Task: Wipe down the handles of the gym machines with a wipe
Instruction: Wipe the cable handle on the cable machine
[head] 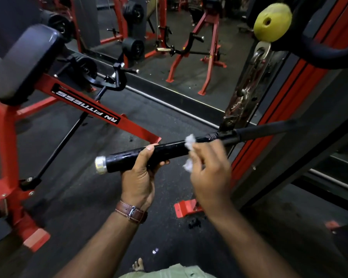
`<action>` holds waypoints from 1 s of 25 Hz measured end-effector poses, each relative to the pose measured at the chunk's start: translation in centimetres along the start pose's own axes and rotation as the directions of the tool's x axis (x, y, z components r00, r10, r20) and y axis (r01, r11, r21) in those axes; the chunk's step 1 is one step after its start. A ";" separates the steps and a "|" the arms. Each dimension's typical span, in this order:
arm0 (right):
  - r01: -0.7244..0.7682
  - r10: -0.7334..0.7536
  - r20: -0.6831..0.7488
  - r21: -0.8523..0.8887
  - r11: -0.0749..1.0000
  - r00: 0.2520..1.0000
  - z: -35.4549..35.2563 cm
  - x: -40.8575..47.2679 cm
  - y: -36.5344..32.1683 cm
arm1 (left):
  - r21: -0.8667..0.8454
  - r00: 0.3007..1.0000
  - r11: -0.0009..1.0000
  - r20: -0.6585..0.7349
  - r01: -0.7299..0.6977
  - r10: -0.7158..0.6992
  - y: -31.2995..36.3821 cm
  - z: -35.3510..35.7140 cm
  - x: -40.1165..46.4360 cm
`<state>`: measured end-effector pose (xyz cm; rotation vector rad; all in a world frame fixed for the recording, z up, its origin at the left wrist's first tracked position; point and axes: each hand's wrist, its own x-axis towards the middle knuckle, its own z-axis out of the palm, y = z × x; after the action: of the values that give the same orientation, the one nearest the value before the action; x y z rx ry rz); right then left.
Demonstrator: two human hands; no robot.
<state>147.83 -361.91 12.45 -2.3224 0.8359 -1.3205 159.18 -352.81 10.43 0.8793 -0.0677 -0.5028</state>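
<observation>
L hand (139, 178) grips glossy cylindrical handle (165, 150), crumpled wipe (189, 141)

Dim gym, dark rubber floor (72, 197), red machine frames (10, 149), wall mirror (189, 47)

Floor (92, 197): dark rubber matting, speckled. Red machine frame (8, 157) stands on it at left, feet flat on the mat. Red foot plate (186, 207) lies below the hands; dark crumbs (195, 223) just beside it. Small white scrap (155, 251) near the bottom centre. Bare toes (138, 264) rest on the mat at the bottom edge.
</observation>
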 end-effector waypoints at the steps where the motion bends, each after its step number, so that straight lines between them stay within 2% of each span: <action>1: 0.035 -0.035 -0.001 0.041 0.999 0.999 0.6 -0.7 -0.3 | 0.000 1.000 1.000 -0.010 -0.003 0.003 0.0 0.2 -0.1; 4: -0.002 0.019 -0.120 0.140 0.990 0.993 1.6 -0.8 0.0 | -0.001 0.999 1.000 -0.039 0.006 -0.006 0.1 0.5 -0.2; 7: 0.143 -0.130 -0.100 0.142 0.979 0.987 1.7 -1.4 0.1 | 0.009 0.999 1.000 -0.038 0.011 -0.011 0.1 0.9 -0.9; 8: 0.151 -0.138 -0.094 0.150 0.977 0.986 1.6 -1.3 -0.1 | 0.017 0.998 1.000 -0.057 0.004 -0.003 0.1 0.9 -1.0; 11: 0.041 -0.010 -0.178 0.175 0.984 0.984 1.1 -0.5 0.4 | 0.029 0.997 0.999 -0.082 0.017 -0.015 0.2 0.9 -0.9; 12: 0.048 -0.015 -0.188 0.174 0.984 0.982 0.9 -0.4 0.7 | 0.042 0.997 0.999 -0.067 0.028 -0.025 0.3 0.8 -0.9; 14: 0.047 -0.013 -0.191 0.171 0.984 0.982 0.7 -0.7 1.2 | 0.081 0.999 0.996 0.004 0.036 -0.036 0.3 0.7 -1.2; 16: -0.009 0.055 -0.223 0.200 0.980 0.973 0.7 -1.0 1.2 | 0.173 0.991 0.985 0.136 -0.013 -0.011 0.2 0.2 -1.4; 17: -0.007 0.056 -0.230 0.208 0.978 0.972 0.8 -1.1 1.1 | 0.216 0.978 0.975 0.211 -0.046 0.000 0.2 0.0 -1.5; 19: 0.047 -0.006 -0.197 0.201 0.978 0.980 1.0 -1.8 0.9 | 0.198 0.945 0.977 0.328 -0.077 0.008 -0.2 -0.4 -1.5; 20: 0.020 0.022 -0.182 0.230 0.973 0.983 1.1 -1.9 1.1 | 0.154 0.938 0.986 0.346 -0.065 0.007 -0.3 -0.3 -1.6; 21: -0.079 0.141 -0.188 0.304 0.949 0.972 1.1 -1.7 1.3 | 0.124 0.942 0.991 0.334 -0.058 0.013 -0.4 -0.2 -1.7; 23: -0.295 0.436 -0.203 0.488 0.822 0.877 1.0 -1.2 1.3 | 0.139 0.966 0.987 0.254 -0.084 0.047 -0.8 0.0 -2.0; 24: -0.305 0.464 -0.217 0.510 0.804 0.859 1.1 -1.2 0.9 | 0.169 0.978 0.980 0.198 -0.102 0.068 -0.9 0.2 -2.2; 25: -0.252 0.396 -0.237 0.472 0.845 0.887 1.2 -1.4 0.6 | 0.196 0.987 0.974 0.132 -0.118 0.093 -0.9 0.3 -2.3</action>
<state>148.10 -361.48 10.57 -1.5616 0.8832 -1.5641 156.76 -352.48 10.29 1.0380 -0.2806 -0.4546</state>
